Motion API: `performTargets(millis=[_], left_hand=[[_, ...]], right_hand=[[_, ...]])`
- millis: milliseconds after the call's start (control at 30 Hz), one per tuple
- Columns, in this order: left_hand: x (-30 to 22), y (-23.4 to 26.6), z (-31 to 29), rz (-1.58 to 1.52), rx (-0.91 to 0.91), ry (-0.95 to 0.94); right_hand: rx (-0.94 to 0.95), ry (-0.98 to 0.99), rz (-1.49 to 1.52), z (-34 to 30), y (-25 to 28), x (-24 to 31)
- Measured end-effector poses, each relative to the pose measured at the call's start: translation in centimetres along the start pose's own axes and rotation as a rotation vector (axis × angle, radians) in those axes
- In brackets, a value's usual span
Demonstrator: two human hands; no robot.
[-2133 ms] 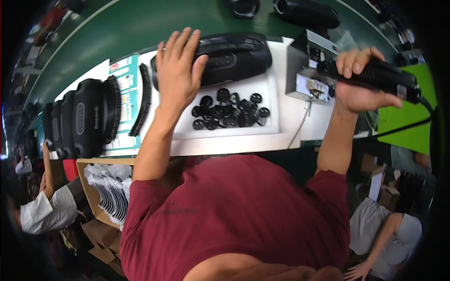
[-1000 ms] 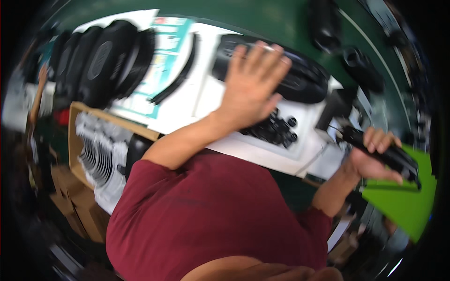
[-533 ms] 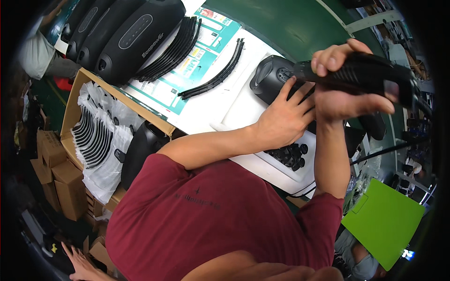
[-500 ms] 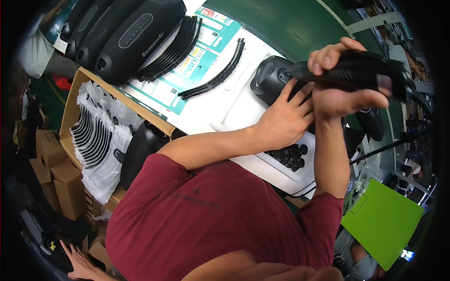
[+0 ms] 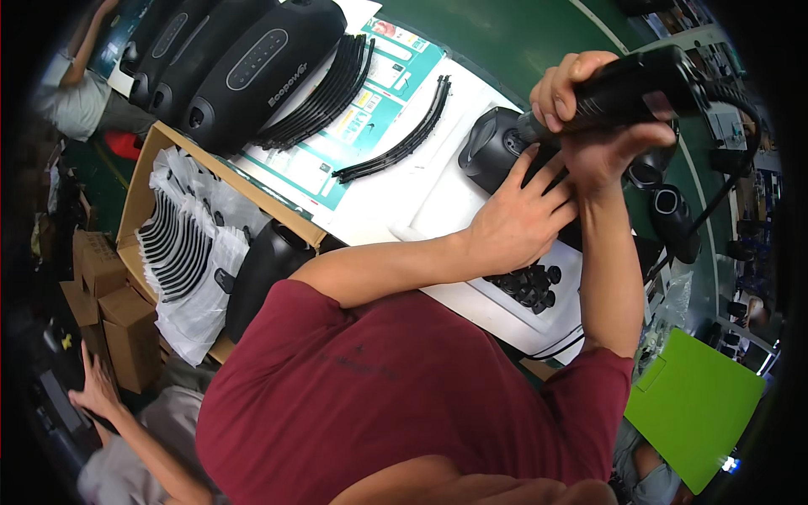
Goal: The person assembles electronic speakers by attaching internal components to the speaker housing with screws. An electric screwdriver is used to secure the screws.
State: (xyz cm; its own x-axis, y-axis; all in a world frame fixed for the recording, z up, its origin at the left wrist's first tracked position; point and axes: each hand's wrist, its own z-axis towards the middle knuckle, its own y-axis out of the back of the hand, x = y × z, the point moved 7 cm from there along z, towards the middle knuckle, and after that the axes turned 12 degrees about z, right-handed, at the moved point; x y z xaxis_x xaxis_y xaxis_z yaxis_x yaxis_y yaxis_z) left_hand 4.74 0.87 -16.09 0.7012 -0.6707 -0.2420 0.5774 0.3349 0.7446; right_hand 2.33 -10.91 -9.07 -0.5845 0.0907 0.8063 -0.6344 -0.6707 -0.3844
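On the white bench lies a black speaker-like housing with a round socket in its end. My left hand rests over it, fingers spread; the part under the palm is hidden. Above that, my right hand is wrapped round a black corded electric screwdriver, its nose close to the round socket. Whether the tip touches cannot be made out. Beside my left forearm, several small black round parts sit in a white tray.
Black curved strips lie on the bench, with large black housings behind at left. A carton holds wrapped curved parts. At right are more black housings and a green board. A co-worker's hand shows lower left.
The screwdriver's rear end has swung up and left in my right hand. My left hand has kept its place on the housing. At lower left, a co-worker has come further into view.
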Motion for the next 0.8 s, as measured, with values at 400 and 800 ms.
performTargets(millis=[400, 800], left_hand=[[-0.9, -1.2, 0.2, 0.020, 0.026, -0.015], [-1.5, -1.9, 1.1, 0.092, -0.029, -0.036]], right_hand=[[-0.602, 0.676, -0.333, -29.3, 4.4, 22.7], [-0.993, 0.527, -0.433, -43.0, 11.3, 19.2]])
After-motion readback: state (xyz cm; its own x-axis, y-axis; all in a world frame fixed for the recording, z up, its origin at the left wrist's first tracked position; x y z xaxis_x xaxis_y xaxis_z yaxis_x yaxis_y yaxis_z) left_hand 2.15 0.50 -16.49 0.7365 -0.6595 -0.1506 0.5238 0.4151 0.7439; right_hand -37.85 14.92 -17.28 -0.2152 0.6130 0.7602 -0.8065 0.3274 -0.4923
